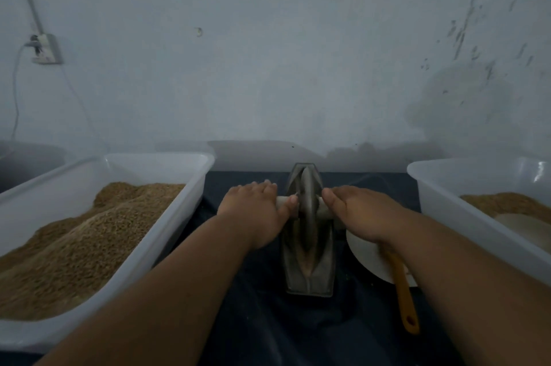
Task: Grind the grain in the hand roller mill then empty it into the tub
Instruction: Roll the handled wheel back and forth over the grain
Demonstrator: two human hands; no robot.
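A pale, stained wall (268,67) with a plugged wall socket (47,49) at ten o'clock is seen behind a surface covered in dark blue cloth (253,321). At nine o'clock of the mill a white tub (179,216) is heaped with whole grain (89,234).

The left hand (253,207) is laid palm down on the wooden axle (283,201), fingers stretched forward and nearly straight, the thumb resting on the wood beside the metal wheel (308,195). The wheel stands upright in the boat-shaped trough (310,273) of the hand roller mill, at the twelve o'clock end of the groove. Some pale meal is seen in the groove toward six o'clock. The right hand (357,210) is pressed flat on the other end of the axle, uncurled, nothing being clasped.

Grinding is judged to be in hand. A pull of the wheel back toward six o'clock is called for next, with even pressure from both palms so that the wheel is kept in the groove.

Under the right forearm a white dish (366,258) and an orange-handled tool (404,291) are partly hidden. At three o'clock a second tub (441,195) holds brown material (507,204), probably ground; emptying there is not yet done.
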